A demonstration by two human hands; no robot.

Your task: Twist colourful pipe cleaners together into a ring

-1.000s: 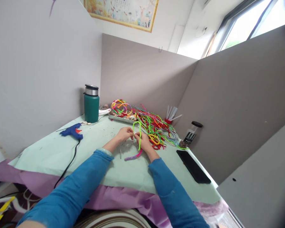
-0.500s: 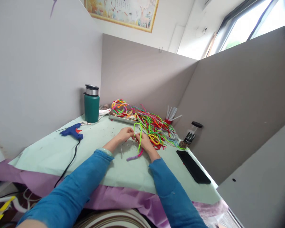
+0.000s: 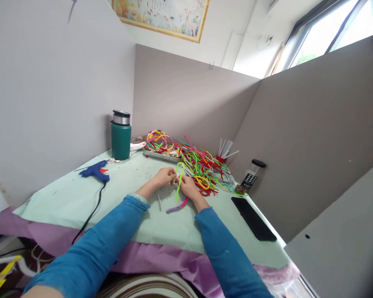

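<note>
1. Fuzzy, lime stem (image 3: 180,182), bent into a narrow loop, between the hands above the paper (image 3: 136,225); a plush pink-purple strip (image 3: 177,208) curves below;
2. Right hand (image 3: 189,187): fingers clamped on the stem;
3. Left hand (image 3: 165,177): fingertips together beside it; their grip is too small to tell.

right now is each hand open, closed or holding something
Left hand: closed, right by the lime-green fuzzy strand; whether it grips it cannot be told.
Right hand: closed, holding that strand.
</note>
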